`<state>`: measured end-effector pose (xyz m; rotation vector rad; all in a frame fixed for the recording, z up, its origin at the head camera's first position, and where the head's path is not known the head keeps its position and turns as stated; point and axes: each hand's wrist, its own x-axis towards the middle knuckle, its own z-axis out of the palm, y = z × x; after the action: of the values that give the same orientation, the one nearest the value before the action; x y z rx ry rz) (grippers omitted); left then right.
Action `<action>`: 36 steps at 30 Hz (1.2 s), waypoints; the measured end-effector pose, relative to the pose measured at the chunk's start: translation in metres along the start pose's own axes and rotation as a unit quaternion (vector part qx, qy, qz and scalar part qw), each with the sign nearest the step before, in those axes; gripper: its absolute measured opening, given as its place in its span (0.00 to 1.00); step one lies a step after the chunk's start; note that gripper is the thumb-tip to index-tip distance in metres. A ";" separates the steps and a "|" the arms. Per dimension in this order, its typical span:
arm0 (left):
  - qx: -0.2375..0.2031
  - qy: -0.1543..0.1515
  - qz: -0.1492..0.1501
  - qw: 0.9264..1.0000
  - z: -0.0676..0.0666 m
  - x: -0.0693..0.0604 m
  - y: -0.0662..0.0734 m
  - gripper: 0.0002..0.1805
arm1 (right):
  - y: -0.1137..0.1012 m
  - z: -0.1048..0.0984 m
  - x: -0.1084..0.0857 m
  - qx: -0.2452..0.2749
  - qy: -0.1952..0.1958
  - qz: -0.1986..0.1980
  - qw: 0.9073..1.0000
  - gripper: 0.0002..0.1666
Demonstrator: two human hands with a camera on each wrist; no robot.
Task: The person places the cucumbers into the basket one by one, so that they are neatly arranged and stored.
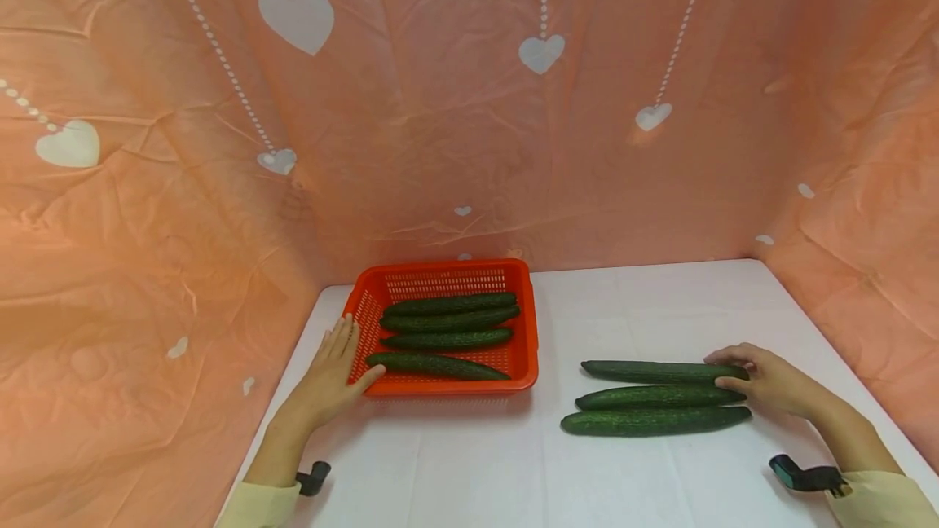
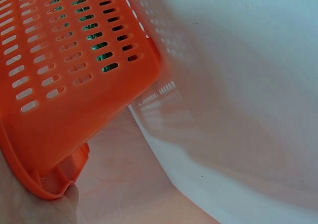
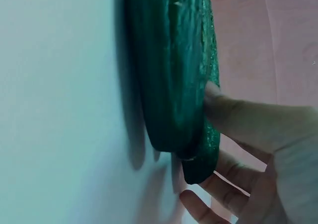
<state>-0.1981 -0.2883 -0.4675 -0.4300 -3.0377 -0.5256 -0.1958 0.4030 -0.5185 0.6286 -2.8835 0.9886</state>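
On the white table stands a red-orange plastic basket point(image 1: 455, 389) with several dark green cucumbers point(image 1: 449, 339) lying in it. My left hand point(image 1: 328, 381) rests on its front left corner, fingers laid straight along the rim and thumb out over the front edge. Right of the basket, three cucumbers lie side by side. My right hand point(image 1: 776, 381) grips the right end of the farthest cucumber point(image 1: 645, 371) between thumb and fingers. Just nearer are the middle cucumber point(image 1: 653, 397) and the nearest cucumber point(image 1: 653, 422). The right wrist view shows the gripped cucumber point(image 3: 202, 159) partly hidden behind another.
Orange cloth point(image 1: 455, 129) with white hearts encloses the table point(image 1: 469, 463) at the back and both sides. A black wrist device point(image 1: 807, 475) is on the right wrist, and another device point(image 1: 314, 479) on the left. The basket stands near the table's back left corner.
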 end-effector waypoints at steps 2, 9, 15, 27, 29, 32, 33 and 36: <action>0.000 -0.001 -0.001 1.000 0.000 0.000 0.000 0.55 | 0.003 0.002 0.000 0.000 0.009 -0.011 1.000 0.16; -0.002 -0.004 -0.005 1.000 0.000 0.000 0.000 0.56 | 0.006 0.004 0.000 -0.011 0.020 -0.017 1.000 0.17; -0.002 -0.006 -0.005 1.000 -0.001 0.000 0.001 0.56 | 0.006 0.003 0.000 -0.005 0.005 -0.017 1.000 0.15; 0.004 -0.008 -0.007 1.000 -0.001 0.001 -0.001 0.56 | -0.006 -0.006 0.006 0.006 -0.044 0.012 0.999 0.12; 0.002 -0.009 -0.007 1.000 -0.001 0.001 -0.001 0.56 | -0.010 -0.009 0.007 -0.004 -0.047 0.022 0.999 0.14; 0.001 -0.008 -0.007 1.000 -0.001 0.001 -0.001 0.56 | -0.015 -0.012 0.009 -0.005 -0.051 0.033 0.998 0.16; 0.001 -0.008 -0.008 1.000 -0.001 0.000 -0.001 0.56 | -0.016 -0.013 0.009 -0.001 -0.051 0.034 0.998 0.17; 0.000 -0.010 -0.009 1.000 -0.001 0.000 0.000 0.56 | -0.020 -0.015 0.009 0.003 -0.043 0.024 0.999 0.18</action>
<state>-0.1980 -0.2886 -0.4668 -0.4102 -3.0641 -0.5248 -0.1979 0.3943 -0.4937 0.6210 -2.9856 1.0001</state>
